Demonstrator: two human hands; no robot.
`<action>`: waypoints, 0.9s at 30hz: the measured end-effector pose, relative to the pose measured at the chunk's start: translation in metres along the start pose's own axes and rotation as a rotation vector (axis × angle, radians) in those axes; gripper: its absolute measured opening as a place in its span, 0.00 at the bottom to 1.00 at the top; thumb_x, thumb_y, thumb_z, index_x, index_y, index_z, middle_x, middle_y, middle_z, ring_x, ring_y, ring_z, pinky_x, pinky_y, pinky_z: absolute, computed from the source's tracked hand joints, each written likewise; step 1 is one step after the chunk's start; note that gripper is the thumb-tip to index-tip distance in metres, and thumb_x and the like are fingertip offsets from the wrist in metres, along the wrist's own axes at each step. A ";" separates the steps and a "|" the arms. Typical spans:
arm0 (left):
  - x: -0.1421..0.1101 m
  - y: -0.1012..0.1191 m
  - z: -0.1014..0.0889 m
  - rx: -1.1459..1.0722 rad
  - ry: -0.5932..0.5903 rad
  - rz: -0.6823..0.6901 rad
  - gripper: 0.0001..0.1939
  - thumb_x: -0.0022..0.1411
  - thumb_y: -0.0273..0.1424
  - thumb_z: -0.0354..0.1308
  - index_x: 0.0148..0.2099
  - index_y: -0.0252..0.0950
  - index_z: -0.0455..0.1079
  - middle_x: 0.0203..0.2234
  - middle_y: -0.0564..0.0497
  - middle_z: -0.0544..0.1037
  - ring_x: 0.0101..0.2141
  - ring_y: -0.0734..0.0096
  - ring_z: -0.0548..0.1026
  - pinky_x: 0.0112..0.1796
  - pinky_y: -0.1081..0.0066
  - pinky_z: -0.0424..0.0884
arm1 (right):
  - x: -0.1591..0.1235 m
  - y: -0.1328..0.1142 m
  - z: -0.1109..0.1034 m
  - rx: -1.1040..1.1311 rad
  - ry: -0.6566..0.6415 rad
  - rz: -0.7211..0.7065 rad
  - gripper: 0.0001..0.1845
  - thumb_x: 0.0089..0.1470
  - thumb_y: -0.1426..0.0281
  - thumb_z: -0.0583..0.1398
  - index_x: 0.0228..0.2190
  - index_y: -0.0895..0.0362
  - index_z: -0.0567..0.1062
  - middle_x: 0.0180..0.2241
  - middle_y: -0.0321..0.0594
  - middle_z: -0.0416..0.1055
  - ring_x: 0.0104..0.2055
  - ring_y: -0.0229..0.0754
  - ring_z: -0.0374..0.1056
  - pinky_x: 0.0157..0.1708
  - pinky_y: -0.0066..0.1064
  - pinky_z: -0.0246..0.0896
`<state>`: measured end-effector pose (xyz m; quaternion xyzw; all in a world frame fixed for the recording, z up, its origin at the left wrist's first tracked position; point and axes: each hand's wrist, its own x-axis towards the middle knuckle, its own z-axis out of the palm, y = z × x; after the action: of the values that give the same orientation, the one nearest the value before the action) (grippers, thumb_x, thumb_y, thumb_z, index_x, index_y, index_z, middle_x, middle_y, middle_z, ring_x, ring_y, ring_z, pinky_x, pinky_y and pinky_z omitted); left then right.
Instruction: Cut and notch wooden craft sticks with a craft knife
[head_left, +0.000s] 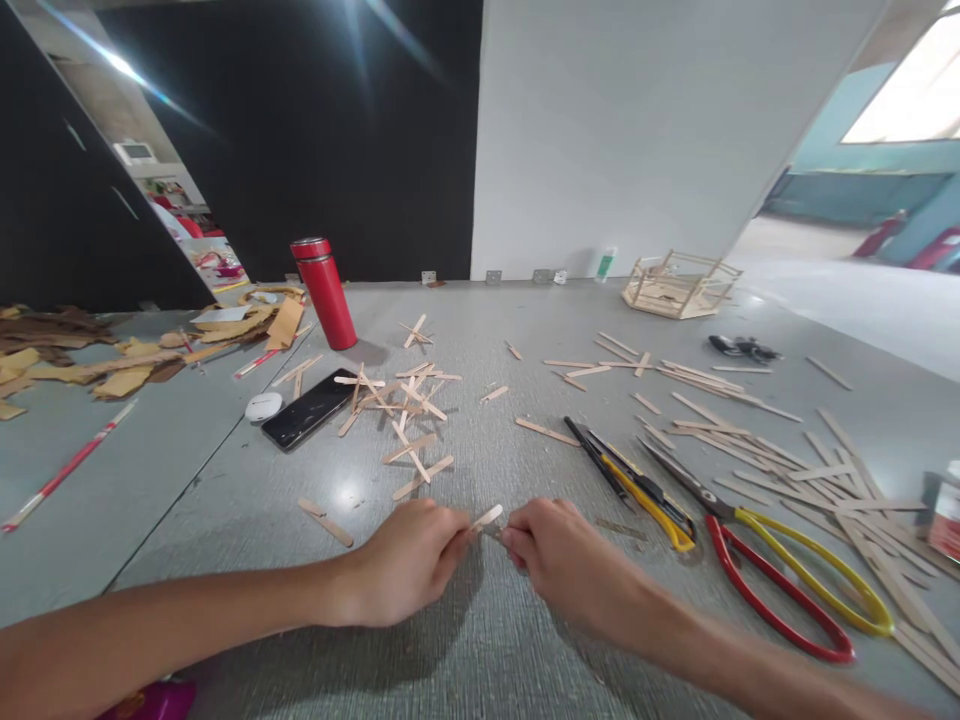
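Note:
My left hand (405, 562) is closed around a wooden craft stick (491, 516), whose rounded pale end sticks out toward the right. Close beside it, my right hand (564, 560) is pinched on something small, thin and greyish (493, 531), mostly hidden by the fingers; I cannot make out what it is. The two hands nearly meet above the near middle of the grey table (420, 665). Left of them lies a loose pile of craft sticks (412, 400). A yellow utility knife (652, 505) rests right of my right hand.
Scissors with red and yellow handles (780, 570) lie at right, beside many scattered sticks (817, 470). A black phone (311, 408), a white case (263, 406) and a red flask (325, 295) are at left. At the back right stands a stick frame (679, 290).

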<state>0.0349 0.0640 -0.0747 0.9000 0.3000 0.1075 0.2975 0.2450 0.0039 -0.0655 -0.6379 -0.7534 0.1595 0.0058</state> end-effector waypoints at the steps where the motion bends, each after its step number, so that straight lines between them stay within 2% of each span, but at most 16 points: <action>1: 0.000 0.000 0.000 -0.001 -0.003 0.002 0.16 0.72 0.26 0.46 0.28 0.37 0.59 0.18 0.59 0.59 0.20 0.75 0.53 0.25 0.71 0.47 | -0.001 -0.002 -0.001 -0.015 -0.016 -0.003 0.12 0.66 0.64 0.62 0.45 0.59 0.76 0.42 0.40 0.77 0.38 0.41 0.75 0.37 0.38 0.74; 5: 0.000 -0.001 0.000 0.001 -0.005 0.008 0.16 0.72 0.28 0.46 0.28 0.38 0.59 0.19 0.58 0.61 0.21 0.74 0.55 0.26 0.70 0.48 | -0.011 -0.018 -0.004 -0.158 -0.062 -0.020 0.09 0.66 0.66 0.62 0.45 0.59 0.76 0.38 0.38 0.77 0.33 0.39 0.75 0.33 0.34 0.74; 10: 0.001 -0.003 0.002 0.012 0.004 0.014 0.18 0.73 0.30 0.45 0.27 0.38 0.57 0.19 0.57 0.61 0.21 0.74 0.56 0.26 0.70 0.48 | -0.016 -0.031 -0.004 -0.305 -0.055 -0.067 0.10 0.66 0.68 0.62 0.47 0.59 0.76 0.43 0.41 0.77 0.42 0.44 0.76 0.41 0.41 0.74; 15: 0.000 -0.001 0.001 0.013 0.001 0.007 0.17 0.71 0.28 0.47 0.26 0.38 0.58 0.17 0.58 0.59 0.20 0.74 0.54 0.25 0.70 0.47 | -0.010 -0.018 -0.008 -0.177 -0.097 -0.035 0.13 0.66 0.65 0.62 0.49 0.58 0.75 0.44 0.41 0.76 0.39 0.42 0.76 0.38 0.39 0.75; 21: 0.001 0.000 0.001 0.007 0.015 -0.001 0.17 0.71 0.27 0.47 0.27 0.37 0.62 0.19 0.56 0.64 0.21 0.74 0.57 0.26 0.70 0.49 | 0.008 -0.001 -0.001 -0.018 -0.095 -0.016 0.16 0.65 0.63 0.63 0.51 0.57 0.75 0.49 0.43 0.75 0.45 0.46 0.75 0.42 0.43 0.74; 24: 0.001 0.000 0.000 0.003 0.008 -0.003 0.16 0.70 0.27 0.48 0.27 0.37 0.61 0.18 0.58 0.59 0.20 0.74 0.53 0.25 0.70 0.47 | 0.003 -0.004 0.003 -0.010 -0.066 -0.022 0.16 0.66 0.63 0.62 0.51 0.57 0.74 0.49 0.43 0.75 0.43 0.45 0.75 0.41 0.42 0.74; 27: 0.001 0.000 -0.002 -0.007 -0.005 0.000 0.18 0.71 0.27 0.48 0.26 0.37 0.59 0.17 0.59 0.56 0.20 0.74 0.51 0.25 0.70 0.48 | -0.012 -0.006 0.005 -0.032 -0.001 -0.087 0.15 0.65 0.63 0.63 0.49 0.57 0.75 0.47 0.42 0.76 0.41 0.43 0.75 0.40 0.40 0.74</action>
<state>0.0353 0.0655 -0.0735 0.8992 0.2989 0.1063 0.3014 0.2404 -0.0094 -0.0663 -0.6045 -0.7829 0.1474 0.0021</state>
